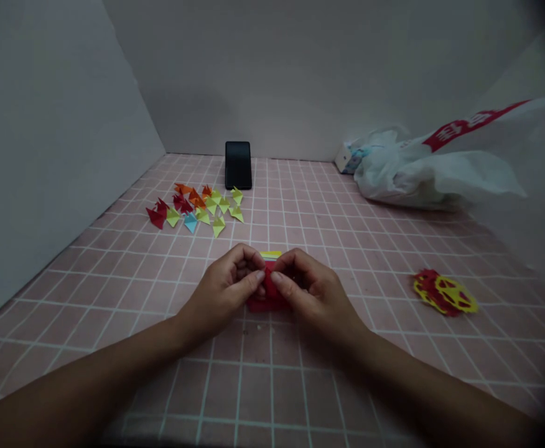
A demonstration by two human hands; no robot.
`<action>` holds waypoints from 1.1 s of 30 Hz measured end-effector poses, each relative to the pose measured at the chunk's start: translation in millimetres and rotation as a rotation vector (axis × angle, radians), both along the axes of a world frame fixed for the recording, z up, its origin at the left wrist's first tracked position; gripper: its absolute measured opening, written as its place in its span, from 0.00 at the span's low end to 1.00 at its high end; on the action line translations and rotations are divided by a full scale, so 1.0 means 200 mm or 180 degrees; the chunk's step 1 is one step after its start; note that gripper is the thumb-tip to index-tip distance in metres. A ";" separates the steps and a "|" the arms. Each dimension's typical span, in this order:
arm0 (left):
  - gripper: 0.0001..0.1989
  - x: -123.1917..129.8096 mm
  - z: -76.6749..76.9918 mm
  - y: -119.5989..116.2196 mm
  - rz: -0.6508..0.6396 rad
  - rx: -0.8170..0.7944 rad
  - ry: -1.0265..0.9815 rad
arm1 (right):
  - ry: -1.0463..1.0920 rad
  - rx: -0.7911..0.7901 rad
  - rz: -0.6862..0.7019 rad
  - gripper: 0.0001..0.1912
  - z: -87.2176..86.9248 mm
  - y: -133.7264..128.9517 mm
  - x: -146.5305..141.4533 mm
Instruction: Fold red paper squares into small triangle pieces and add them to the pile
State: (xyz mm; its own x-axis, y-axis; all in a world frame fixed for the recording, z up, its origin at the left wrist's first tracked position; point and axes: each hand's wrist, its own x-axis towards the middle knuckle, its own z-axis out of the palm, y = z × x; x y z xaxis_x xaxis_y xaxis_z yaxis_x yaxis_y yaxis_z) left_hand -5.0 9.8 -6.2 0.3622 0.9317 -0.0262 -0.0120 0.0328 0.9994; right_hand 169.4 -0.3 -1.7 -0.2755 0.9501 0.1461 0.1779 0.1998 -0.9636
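Both hands meet near the middle of the head view, over a small stack of red and yellow paper (271,255). My left hand (228,283) pinches the left side of a small piece of red paper (269,283) between thumb and forefinger. The right side of that piece is pinched by my right hand (316,289). Fingers hide much of its shape, and it blends with the red sheets under it. Beyond my left hand lies a group of small folded paper figures (198,202) in red, orange, yellow and light blue.
A dark phone (238,165) leans near the back wall. At the back right lies a white plastic bag (407,177) beside a small box (346,158). Red and yellow paper cut-outs (445,294) lie on the right of the pink gridded surface (370,249).
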 end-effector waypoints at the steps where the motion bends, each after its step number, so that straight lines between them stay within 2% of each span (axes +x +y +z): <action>1: 0.04 0.00 0.00 0.00 0.0066 0.0073 0.0040 | -0.0145 0.0133 -0.0078 0.03 0.00 0.00 0.00; 4: 0.04 0.01 0.01 -0.01 0.0158 0.0190 0.0111 | -0.0451 0.0493 -0.0212 0.03 0.00 0.00 0.01; 8: 0.04 0.01 0.01 -0.02 0.0220 0.0142 0.0116 | -0.0498 0.0921 -0.0465 0.04 0.00 -0.01 0.01; 12: 0.03 0.01 0.01 -0.03 0.0391 0.0244 0.0227 | -0.0600 0.1336 -0.0386 0.06 -0.01 -0.01 0.00; 17: 0.03 0.02 0.01 -0.04 0.0470 0.0259 0.0120 | -0.0612 0.1545 -0.0455 0.08 -0.02 -0.02 0.00; 21: 0.03 0.03 0.01 -0.04 0.0374 0.0159 -0.0035 | -0.0563 0.1491 -0.0518 0.08 -0.04 -0.02 0.01; 33: 0.04 0.04 -0.02 -0.04 0.0328 0.0244 -0.0117 | -0.0147 0.0628 -0.0494 0.09 0.00 -0.01 0.00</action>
State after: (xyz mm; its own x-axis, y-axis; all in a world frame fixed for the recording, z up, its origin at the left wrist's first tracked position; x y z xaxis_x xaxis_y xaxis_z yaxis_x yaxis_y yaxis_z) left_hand 2.9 1.5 -10.2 0.2639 0.9628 0.0580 -0.0479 -0.0470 0.9977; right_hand 169.7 -1.8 -2.1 -0.1392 0.9359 0.3235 0.2640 0.3499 -0.8988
